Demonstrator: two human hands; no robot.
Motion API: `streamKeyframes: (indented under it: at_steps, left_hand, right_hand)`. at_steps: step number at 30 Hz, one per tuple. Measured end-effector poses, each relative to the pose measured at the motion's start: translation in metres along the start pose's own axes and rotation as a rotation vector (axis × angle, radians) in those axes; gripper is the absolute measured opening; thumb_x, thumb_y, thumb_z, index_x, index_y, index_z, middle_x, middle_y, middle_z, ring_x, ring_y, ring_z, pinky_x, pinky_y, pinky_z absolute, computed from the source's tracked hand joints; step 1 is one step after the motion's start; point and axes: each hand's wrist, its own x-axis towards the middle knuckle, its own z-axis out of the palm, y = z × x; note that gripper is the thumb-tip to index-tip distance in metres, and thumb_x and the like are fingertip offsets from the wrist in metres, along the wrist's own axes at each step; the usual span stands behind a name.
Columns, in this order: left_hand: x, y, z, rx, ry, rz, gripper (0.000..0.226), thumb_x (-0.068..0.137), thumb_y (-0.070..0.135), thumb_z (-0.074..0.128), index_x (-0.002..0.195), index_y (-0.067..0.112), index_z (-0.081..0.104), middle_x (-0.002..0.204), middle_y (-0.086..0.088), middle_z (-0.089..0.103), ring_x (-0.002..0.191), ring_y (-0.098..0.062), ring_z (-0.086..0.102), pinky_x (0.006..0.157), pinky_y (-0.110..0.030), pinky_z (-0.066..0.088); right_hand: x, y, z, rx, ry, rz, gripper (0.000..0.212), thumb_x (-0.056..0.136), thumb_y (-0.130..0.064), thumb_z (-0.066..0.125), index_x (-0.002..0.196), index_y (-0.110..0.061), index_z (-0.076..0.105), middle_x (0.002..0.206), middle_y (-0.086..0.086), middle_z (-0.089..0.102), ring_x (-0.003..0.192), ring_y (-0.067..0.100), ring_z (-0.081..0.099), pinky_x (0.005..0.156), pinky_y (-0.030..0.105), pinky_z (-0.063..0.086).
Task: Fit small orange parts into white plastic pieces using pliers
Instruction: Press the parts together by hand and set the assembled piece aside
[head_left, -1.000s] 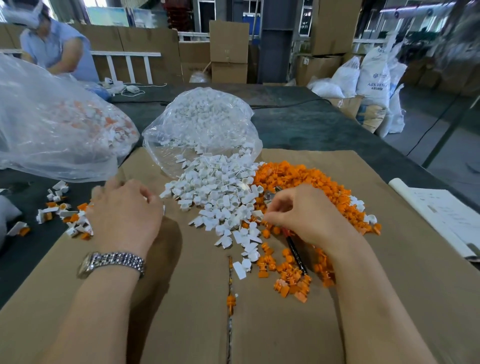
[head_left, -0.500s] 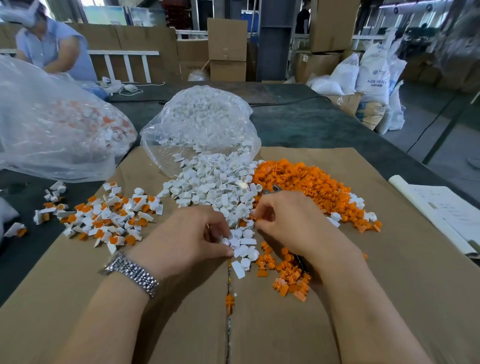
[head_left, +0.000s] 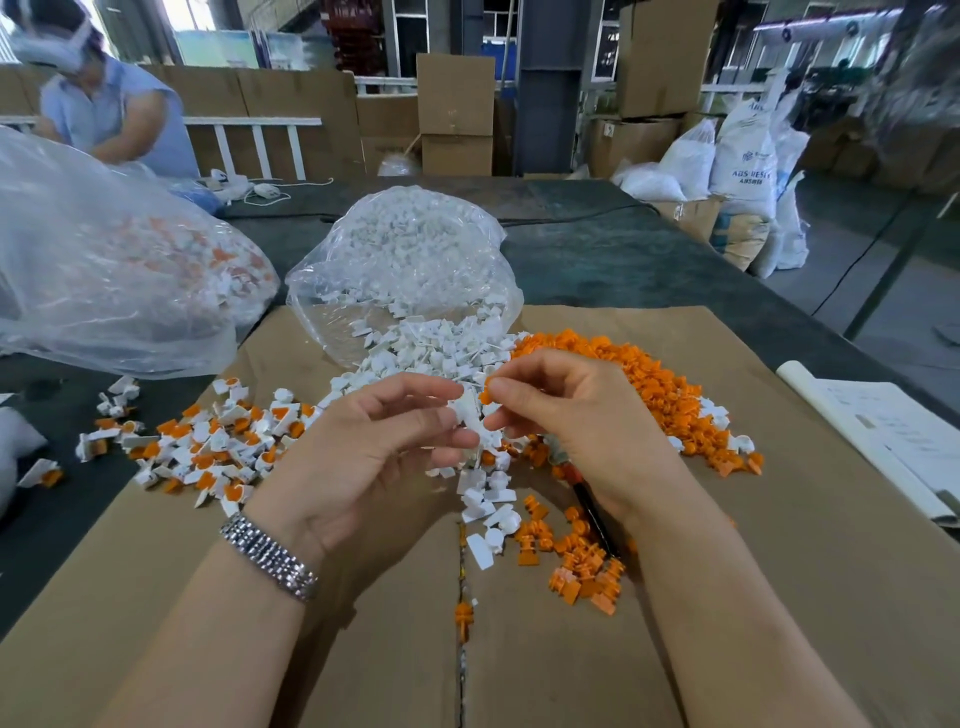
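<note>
While the left hand pinches a white piece and the right hand pinches an orange part at its 1 o'clock, both grips are closed on small items held above the worktop. Pliers lie under the right wrist, at 5 o'clock of the pair, untouched. Risks, as judged: the part is tiny, so a slanted start could jam or pop it loose into the orange pile; reaching for pliers may loosen the seating.
</note>
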Motion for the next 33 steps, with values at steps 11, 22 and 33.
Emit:
streamKeyframes:
  at_steps: [11,22,33]
  left_hand:
    - [0.007,-0.006,0.0,-0.217,-0.04,-0.054,0.025,0.08,-0.002,0.069,0.105,-0.003,0.073,0.112,-0.024,0.074,0.09,-0.027,0.077,0.066,-0.022,0.061]
    - [0.009,-0.011,0.003,-0.371,-0.057,-0.154,0.023,0.077,0.003,0.07,0.096,0.007,0.082,0.096,-0.012,0.077,0.083,-0.018,0.076,0.06,-0.018,0.059]
    - [0.013,-0.016,0.002,-0.21,-0.038,0.011,0.02,0.078,0.002,0.071,0.094,0.004,0.082,0.104,-0.018,0.077,0.091,-0.022,0.076,0.073,-0.022,0.06]
  right_hand:
    - [-0.001,0.0,0.001,0.059,0.038,-0.05,0.009,0.093,-0.019,0.073,0.099,-0.013,0.074,0.085,0.002,0.075,0.076,0.015,0.072,0.069,0.023,0.056]
    - [-0.003,-0.003,0.01,-0.069,0.027,-0.155,0.001,0.093,-0.016,0.073,0.093,-0.014,0.074,0.079,-0.006,0.073,0.064,0.008,0.067,0.066,0.023,0.057]
    - [-0.005,0.0,0.018,-0.227,0.068,-0.146,0.008,0.089,-0.018,0.077,0.088,-0.016,0.069,0.074,0.0,0.072,0.063,0.013,0.069,0.063,0.027,0.059]
